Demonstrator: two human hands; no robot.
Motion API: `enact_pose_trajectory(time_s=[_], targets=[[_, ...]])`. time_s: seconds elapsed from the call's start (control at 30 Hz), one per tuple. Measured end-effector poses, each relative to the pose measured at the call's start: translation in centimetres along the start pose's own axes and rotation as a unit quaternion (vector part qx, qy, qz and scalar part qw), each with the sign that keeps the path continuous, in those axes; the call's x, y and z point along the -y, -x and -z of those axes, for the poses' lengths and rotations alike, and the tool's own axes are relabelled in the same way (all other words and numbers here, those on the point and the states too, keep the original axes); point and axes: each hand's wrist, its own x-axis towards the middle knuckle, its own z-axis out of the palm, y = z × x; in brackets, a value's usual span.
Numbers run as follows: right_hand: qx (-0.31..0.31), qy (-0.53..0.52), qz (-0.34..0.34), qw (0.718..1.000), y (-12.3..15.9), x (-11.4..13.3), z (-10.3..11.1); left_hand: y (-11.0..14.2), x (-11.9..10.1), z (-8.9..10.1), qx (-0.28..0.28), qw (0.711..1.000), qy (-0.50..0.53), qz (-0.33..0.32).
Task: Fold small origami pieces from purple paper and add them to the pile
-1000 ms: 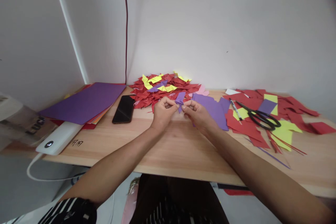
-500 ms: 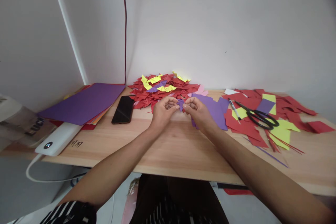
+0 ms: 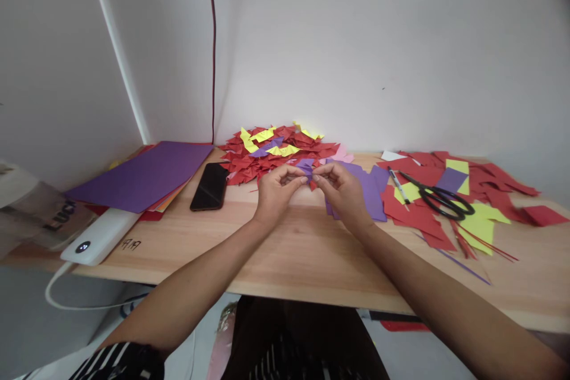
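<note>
Between my two hands is a small folded piece of purple paper [image 3: 306, 167], held above the table. My left hand [image 3: 276, 190] pinches its left side between thumb and fingertips. From the other side my right hand [image 3: 342, 190] grips it in the same way, its fingers curled. The fingers cover much of the piece, so its full shape is hidden. Just behind it lies a heap of folded paper pieces [image 3: 244, 167], mostly red with some yellow and purple. Flat purple paper [image 3: 371, 193] lies partly behind my right hand.
Black-handled scissors [image 3: 445, 205] and a pen [image 3: 399, 185] rest on red and yellow paper scraps [image 3: 418, 219] at the right. Leftward are a black phone [image 3: 208, 187], purple sheets [image 3: 146, 172], a white power bank [image 3: 100, 240] with a cable, and a clear plastic container [image 3: 42, 208].
The purple piece has been turned and worked between my fingertips, and its visible outline differs. Both hands stay at about the same place over the table.
</note>
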Motion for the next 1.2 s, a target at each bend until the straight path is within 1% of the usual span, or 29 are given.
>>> enact_pose_trajectory(time_s=[0.1, 0.2, 0.33, 0.4, 0.53, 0.83, 1.2], targets=[[0.005, -0.035, -0.017, 0.999, -0.09, 0.18, -0.04, 0.09, -0.05, -0.04, -0.011, 1.0, -0.014, -0.011], [0.016, -0.087, -0.06, 0.994, -0.21, 0.33, -0.04, 0.14, -0.04, -0.07, -0.023, 0.999, -0.024, -0.024], [0.033, -0.101, -0.107, 0.989, -0.35, 0.24, 0.12, 0.08, 0.12, -0.09, -0.034, 0.999, -0.027, -0.032], [0.029, -0.092, -0.1, 0.99, -0.39, 0.13, 0.17, 0.02, 0.21, -0.1, -0.038, 0.999, -0.02, -0.024], [0.017, -0.071, -0.061, 0.995, -0.47, -0.05, 0.08, -0.02, 0.36, -0.1, -0.028, 1.0, -0.012, -0.006], [-0.003, -0.106, -0.086, 0.991, -0.52, 0.48, 0.04, 0.16, 0.65, 0.0, -0.022, 0.999, -0.019, -0.042], [0.024, -0.118, -0.085, 0.989, -0.18, 0.94, -0.33, 0.08, 0.63, -0.57, -0.047, 0.998, -0.026, -0.041]])
